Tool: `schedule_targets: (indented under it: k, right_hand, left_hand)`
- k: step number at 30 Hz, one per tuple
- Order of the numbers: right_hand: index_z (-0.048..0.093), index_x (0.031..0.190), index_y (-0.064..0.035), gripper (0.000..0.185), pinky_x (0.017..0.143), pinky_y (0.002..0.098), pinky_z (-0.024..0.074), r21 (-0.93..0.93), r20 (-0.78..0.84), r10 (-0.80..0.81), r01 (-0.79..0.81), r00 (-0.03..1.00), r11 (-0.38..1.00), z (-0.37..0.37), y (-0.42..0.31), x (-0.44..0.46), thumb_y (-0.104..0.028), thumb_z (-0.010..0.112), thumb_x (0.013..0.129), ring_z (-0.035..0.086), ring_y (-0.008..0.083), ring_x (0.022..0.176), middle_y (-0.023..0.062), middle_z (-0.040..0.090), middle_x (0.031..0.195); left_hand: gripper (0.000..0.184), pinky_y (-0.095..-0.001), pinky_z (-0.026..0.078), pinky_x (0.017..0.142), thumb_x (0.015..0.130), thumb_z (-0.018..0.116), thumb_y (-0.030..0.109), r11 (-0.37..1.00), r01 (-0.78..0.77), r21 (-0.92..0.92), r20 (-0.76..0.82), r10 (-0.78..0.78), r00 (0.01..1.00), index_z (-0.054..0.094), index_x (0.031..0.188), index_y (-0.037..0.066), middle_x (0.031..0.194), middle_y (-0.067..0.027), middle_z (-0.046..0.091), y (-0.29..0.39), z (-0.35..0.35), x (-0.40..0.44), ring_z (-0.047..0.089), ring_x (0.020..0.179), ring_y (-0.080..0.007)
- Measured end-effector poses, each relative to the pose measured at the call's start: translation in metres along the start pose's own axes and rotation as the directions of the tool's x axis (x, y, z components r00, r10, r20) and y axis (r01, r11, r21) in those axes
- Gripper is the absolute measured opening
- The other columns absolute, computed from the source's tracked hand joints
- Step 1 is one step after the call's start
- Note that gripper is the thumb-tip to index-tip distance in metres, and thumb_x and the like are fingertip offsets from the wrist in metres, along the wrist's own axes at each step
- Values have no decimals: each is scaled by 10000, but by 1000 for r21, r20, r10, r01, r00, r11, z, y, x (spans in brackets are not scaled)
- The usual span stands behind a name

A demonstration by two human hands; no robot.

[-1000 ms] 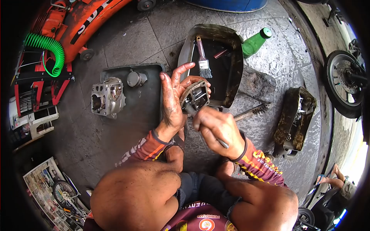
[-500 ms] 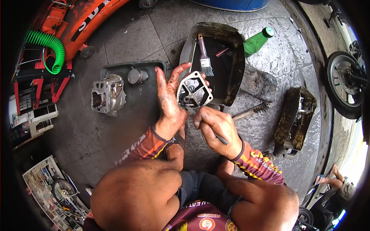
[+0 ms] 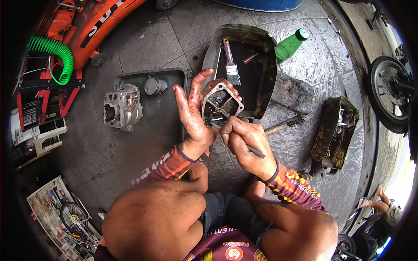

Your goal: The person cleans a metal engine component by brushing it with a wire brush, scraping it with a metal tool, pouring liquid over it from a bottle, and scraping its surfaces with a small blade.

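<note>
My left hand [image 3: 193, 119] is wrapped round a metal engine cover [image 3: 224, 107], thumb and a finger raised at its left, other fingers behind its far side. The cover is roughly four-sided, with a pale flat rim, bolt holes at its corners and crossing ribs inside. Pinched in my right hand [image 3: 247, 145] is a thin grey metal tool [image 3: 256, 151]; its back end sticks out below my fingers. Its front end meets the cover's lower edge, where my fingers partly hide the contact. Both hands are smeared with dark grease.
Beyond the cover stands a grimy pan [image 3: 271, 69] with a paintbrush [image 3: 231, 65] in it. A green bottle [image 3: 291, 45] is beside it. At left, an engine cylinder [image 3: 122, 108] and a piston [image 3: 154, 86] sit at a grey tray [image 3: 180, 87]. A dirty metal housing [image 3: 333, 135] lies right.
The cover has turned slightly and shifted a little right in my left hand. My right hand has moved slightly right and down, and more of the tool's back end shows.
</note>
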State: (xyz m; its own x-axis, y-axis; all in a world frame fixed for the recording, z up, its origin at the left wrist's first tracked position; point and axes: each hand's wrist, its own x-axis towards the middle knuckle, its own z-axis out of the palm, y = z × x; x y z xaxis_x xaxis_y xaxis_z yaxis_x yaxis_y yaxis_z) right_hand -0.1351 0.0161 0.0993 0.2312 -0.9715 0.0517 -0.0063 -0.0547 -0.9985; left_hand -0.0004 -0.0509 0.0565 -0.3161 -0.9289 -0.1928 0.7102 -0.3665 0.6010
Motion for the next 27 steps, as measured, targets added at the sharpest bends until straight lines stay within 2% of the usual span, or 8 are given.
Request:
schedule_targets:
  k: [5,7,11,15,19,21,24,27]
  right_hand:
    - [551,862,-32,80,620,411,485,-223,-73,49,-64,996,973,-15,10,1,21,540,804,624,351,702,129,589,779]
    - [557,891,-48,105,625,427,494,-376,-14,-65,55,998,925,-1,8,-5,2,570,799,633,358,716,126,595,812]
    - [567,925,-59,129,610,445,496,-75,38,-81,84,996,994,-2,15,-2,8,558,815,623,377,720,138,589,825]
    - [563,929,-55,133,617,441,502,-305,-55,-68,48,996,951,6,16,-8,15,552,817,619,375,716,135,588,828]
    - [557,840,7,145,650,376,485,-158,-25,-113,107,993,982,7,16,-7,100,458,790,587,305,682,124,556,768]
    - [561,840,-1,149,629,374,478,-269,-105,-142,109,984,957,6,24,-6,100,466,783,581,299,674,122,556,773]
    - [562,845,-3,146,639,377,478,-323,22,-222,217,975,921,15,22,-9,89,464,787,582,297,680,122,558,779]
    - [560,840,-7,143,640,377,480,-315,-86,-163,128,983,940,7,29,-7,87,466,787,588,292,683,123,562,780]
  left_hand:
    - [830,-527,531,876,949,206,749,997,-80,-5,16,80,997,469,1352,73,1048,-182,613,3,-7,4,628,952,-326]
    - [828,-525,532,883,949,209,749,999,-43,-18,-25,42,999,472,1351,74,1040,-184,612,2,-8,6,630,953,-325]
    - [810,-525,531,899,950,232,746,998,-32,-50,-13,32,999,481,1347,86,1054,-167,620,5,-5,2,631,965,-321]
    - [824,-530,532,905,941,230,759,996,-35,-86,38,38,999,485,1348,89,1080,-165,619,5,-16,8,634,976,-322]
    - [812,-566,512,942,943,253,749,987,-31,-158,16,34,999,504,1325,79,1091,-177,632,6,-16,7,633,1016,-346]
    - [793,-574,494,970,950,270,735,979,-26,-204,-19,22,1000,517,1311,73,1117,-184,636,10,-19,10,630,1032,-355]
    - [764,-583,480,985,955,301,718,969,40,-243,-69,-58,996,550,1278,72,1128,-185,638,4,-27,9,629,1047,-367]
    - [762,-584,478,988,956,303,716,956,29,-290,-51,-46,998,548,1280,71,1127,-187,639,8,-25,12,631,1046,-370]
